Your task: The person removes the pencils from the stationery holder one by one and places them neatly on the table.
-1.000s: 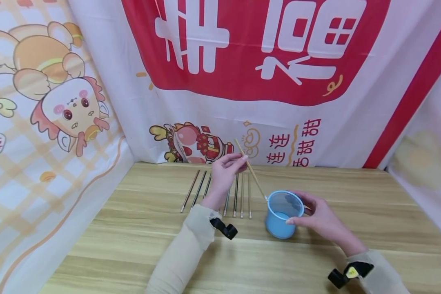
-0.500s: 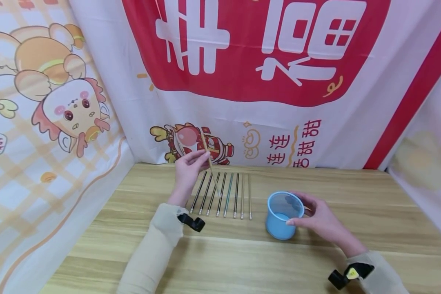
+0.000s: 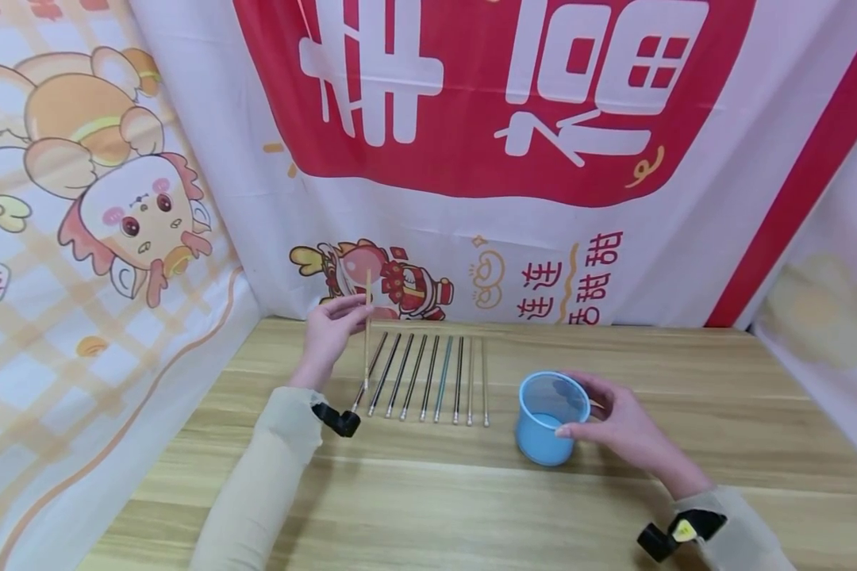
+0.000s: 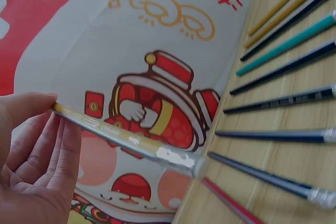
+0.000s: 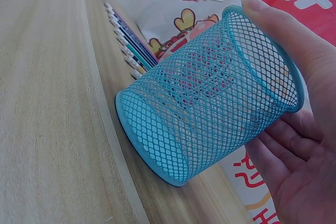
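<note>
In the head view my left hand (image 3: pixel 328 333) pinches a yellowish pencil (image 3: pixel 367 349) between thumb and fingers. The pencil stands nearly upright, eraser end down, over the left end of a row of pencils (image 3: pixel 430 377). In the left wrist view this held pencil (image 4: pixel 113 132) shows its silver ferrule and pale eraser close to a red pencil (image 4: pixel 228 199); I cannot tell whether they touch. My right hand (image 3: pixel 624 432) grips the far right rim of a blue mesh pen holder (image 3: pixel 543 442), thumb on the near side. Its mesh (image 5: pixel 205 98) shows nothing inside.
The row holds several dark pencils, a teal pencil (image 4: pixel 286 45) and yellowish ones, laid side by side with erasers toward me. The wooden table (image 3: pixel 443 507) ends at a white and red printed cloth (image 3: pixel 414 174) behind. Another printed cloth (image 3: pixel 93 198) hangs at the left.
My left hand has carried the pencil leftward, from beside the pen holder's rim across the row to its left end. The pencil has turned more upright. The right hand and pen holder stay put.
</note>
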The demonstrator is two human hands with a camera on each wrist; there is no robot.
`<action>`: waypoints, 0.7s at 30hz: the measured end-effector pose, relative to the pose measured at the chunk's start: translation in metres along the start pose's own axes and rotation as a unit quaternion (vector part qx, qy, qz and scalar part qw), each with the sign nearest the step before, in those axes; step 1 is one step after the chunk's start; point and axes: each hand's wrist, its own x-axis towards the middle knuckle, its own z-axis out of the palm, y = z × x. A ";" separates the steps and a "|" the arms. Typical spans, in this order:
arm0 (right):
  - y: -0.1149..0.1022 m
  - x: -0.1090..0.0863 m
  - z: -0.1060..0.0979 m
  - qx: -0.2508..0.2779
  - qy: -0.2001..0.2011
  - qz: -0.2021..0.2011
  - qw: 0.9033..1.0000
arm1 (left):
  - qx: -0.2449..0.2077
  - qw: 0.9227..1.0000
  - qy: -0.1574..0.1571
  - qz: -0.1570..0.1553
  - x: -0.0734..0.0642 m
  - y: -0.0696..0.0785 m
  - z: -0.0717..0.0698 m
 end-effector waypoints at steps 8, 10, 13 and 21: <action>-0.001 0.000 0.000 -0.007 0.001 0.005 1.000 | 0.068 0.998 0.003 -0.009 0.014 -0.006 -0.017; -0.001 0.000 0.001 -0.005 0.000 0.005 1.000 | 0.088 0.996 0.004 -0.009 0.018 -0.011 -0.021; -0.001 -0.001 0.001 -0.003 -0.001 0.005 1.000 | 0.125 0.992 0.004 -0.005 0.023 -0.020 -0.027; -0.001 0.000 0.000 -0.004 0.000 0.006 1.000 | 0.242 0.970 -0.005 -0.005 0.025 -0.056 -0.029</action>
